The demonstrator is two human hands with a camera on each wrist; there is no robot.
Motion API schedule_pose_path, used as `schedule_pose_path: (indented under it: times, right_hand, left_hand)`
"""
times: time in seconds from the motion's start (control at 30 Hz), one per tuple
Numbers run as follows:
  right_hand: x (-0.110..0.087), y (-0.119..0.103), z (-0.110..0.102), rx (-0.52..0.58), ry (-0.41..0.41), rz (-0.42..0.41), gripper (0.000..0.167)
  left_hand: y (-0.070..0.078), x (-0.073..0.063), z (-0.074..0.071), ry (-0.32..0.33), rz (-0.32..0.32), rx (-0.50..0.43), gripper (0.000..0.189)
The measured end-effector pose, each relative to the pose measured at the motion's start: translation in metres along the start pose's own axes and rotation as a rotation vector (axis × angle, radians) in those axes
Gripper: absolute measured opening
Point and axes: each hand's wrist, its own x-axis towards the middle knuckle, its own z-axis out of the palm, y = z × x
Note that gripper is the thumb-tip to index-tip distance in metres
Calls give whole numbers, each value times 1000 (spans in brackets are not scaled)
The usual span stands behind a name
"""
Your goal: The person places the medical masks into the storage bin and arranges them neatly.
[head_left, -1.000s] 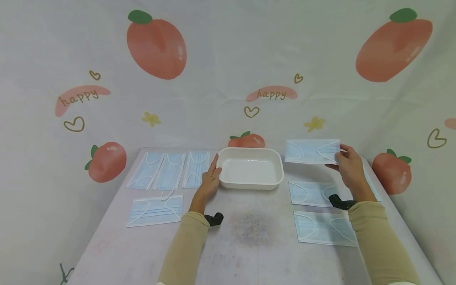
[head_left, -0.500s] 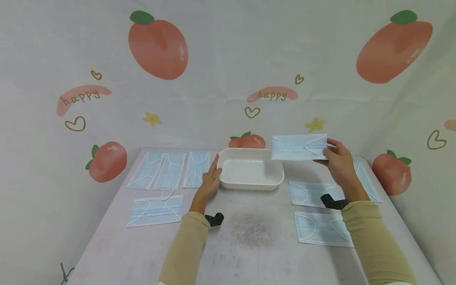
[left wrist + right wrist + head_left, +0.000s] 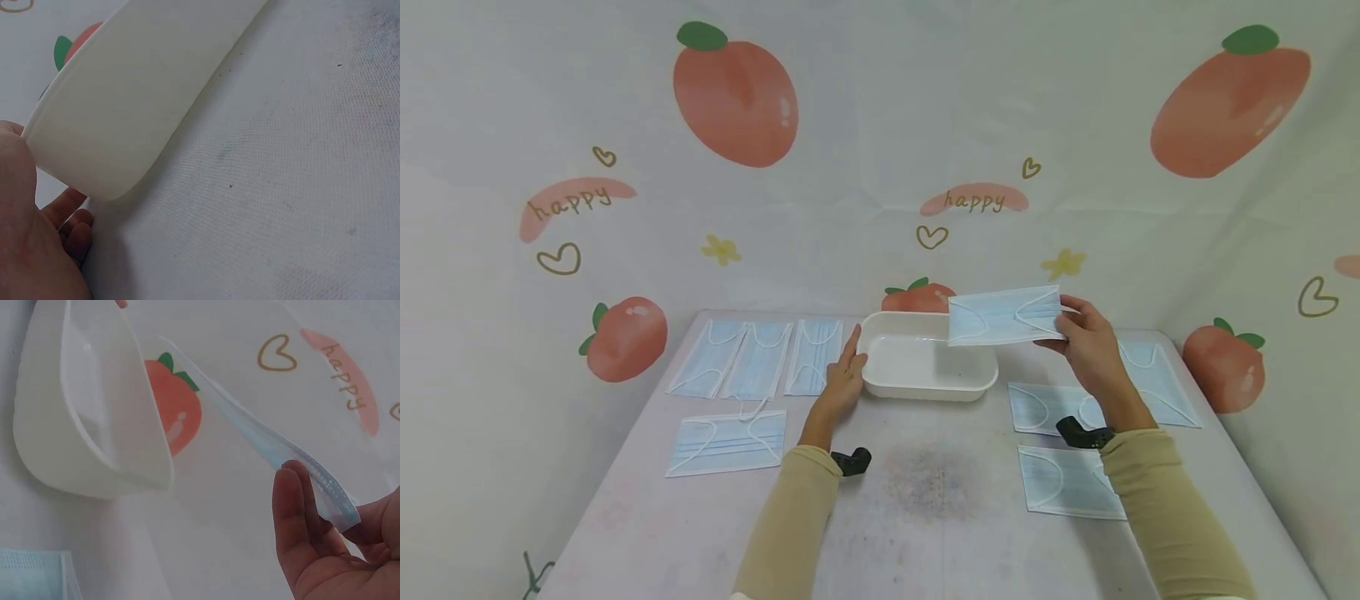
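A pale blue face mask (image 3: 1000,317) with white ear loops is held at its right end by my right hand (image 3: 1088,346), thumb and fingers pinching it. It hangs slightly tilted above the right part of a white rectangular tray (image 3: 928,390), overlapping it in the head view. Seen edge-on in the right wrist view, the mask (image 3: 250,431) extends from the fingers toward the tray (image 3: 94,469). My left hand (image 3: 842,379) rests against the tray's left side, index finger extended along it. In the left wrist view, the thumb lies at the tray rim (image 3: 69,69).
Three masks lie upright at the back left, including one mask (image 3: 756,362); another mask (image 3: 726,444) lies crosswise before them. On the right are mask (image 3: 1048,408), mask (image 3: 1067,483) and masks at the back corner (image 3: 1165,387). A printed cloth backdrop (image 3: 850,150) rises behind the table (image 3: 925,542).
My right hand has carried the mask leftward, from right of the tray to over its right part, tilting it slightly. My left hand and the tray have stayed in place.
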Motion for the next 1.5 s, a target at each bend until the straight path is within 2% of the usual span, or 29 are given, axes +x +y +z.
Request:
schedule_pose_path:
  times: [0.27, 0.5, 0.8, 1.2, 1.5]
  right_hand:
    - [-1, 9, 16, 3, -23, 2, 51]
    - [2, 14, 31, -38, -25, 13, 49]
    - [9, 23, 55, -21, -65, 42, 48]
    - [10, 31, 80, 17, -113, 60, 48]
    - [10, 39, 97, -6, -130, 79, 46]
  left_hand:
    - [0, 2, 0, -12, -8, -14, 57]
    - [-1, 2, -1, -10, -5, -11, 57]
    - [-2, 0, -4, -9, -16, -9, 57]
    - [-3, 3, -2, 4, 18, -41, 57]
    - [-1, -1, -1, -5, 7, -50, 57]
